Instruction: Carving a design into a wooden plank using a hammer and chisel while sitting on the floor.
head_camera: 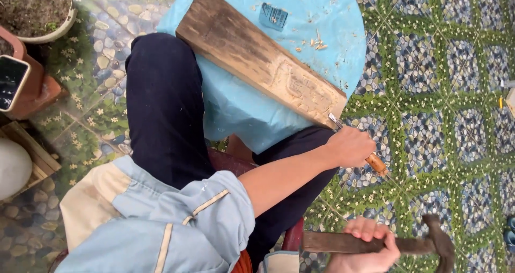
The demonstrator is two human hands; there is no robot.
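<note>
Here my left hand point(351, 146) clenches a chisel point(370, 159) at the plank's point(257, 56) lower corner, my right hand point(367, 246) gripping a hammer point(424, 243).

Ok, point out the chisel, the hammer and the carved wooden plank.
chisel point(377, 164), head view, on its orange-brown handle below the fist.
hammer point(441, 242), head view, on its dark head.
carved wooden plank point(252, 50), head view, on its dark uncarved face.
</note>
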